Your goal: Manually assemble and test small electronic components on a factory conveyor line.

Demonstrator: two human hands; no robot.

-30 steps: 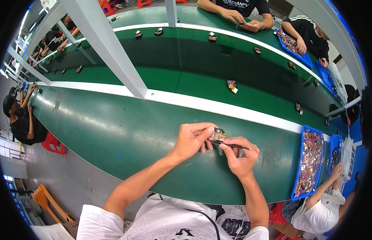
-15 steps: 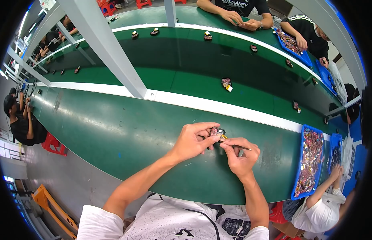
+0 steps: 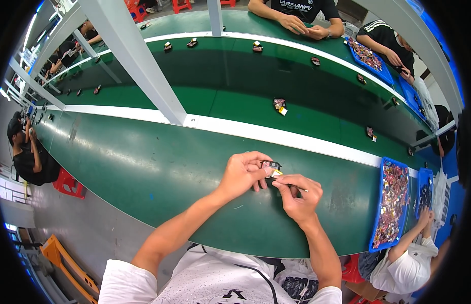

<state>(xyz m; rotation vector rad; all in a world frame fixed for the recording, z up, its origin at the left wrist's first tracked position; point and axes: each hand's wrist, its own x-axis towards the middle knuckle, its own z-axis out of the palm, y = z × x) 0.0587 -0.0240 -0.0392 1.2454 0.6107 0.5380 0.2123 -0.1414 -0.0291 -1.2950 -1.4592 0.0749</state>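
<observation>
My left hand (image 3: 242,176) is closed on a small black device housing (image 3: 277,164) above the green bench. A reddish circuit board and a small yellow-and-white part show inside the housing. My right hand (image 3: 301,197) pinches a thin dark stick-like tool (image 3: 305,190), its rear end sticking out past the fingers. Its fingertips meet the housing's right lower side, beside the yellow-and-white part. The working end of the tool is hidden by my fingers, so its exact kind cannot be told.
A blue tray (image 3: 372,240) heaped with small boards stands at right. Beyond the white rail (image 3: 256,136), a green conveyor belt (image 3: 235,106) carries several small assemblies, one of them (image 3: 280,106) nearby. A grey post (image 3: 139,61) rises at left. Co-workers sit across, left and right.
Both hands have shifted slightly left with the housing and the tool. The assemblies on the belt have moved a little to the left.
</observation>
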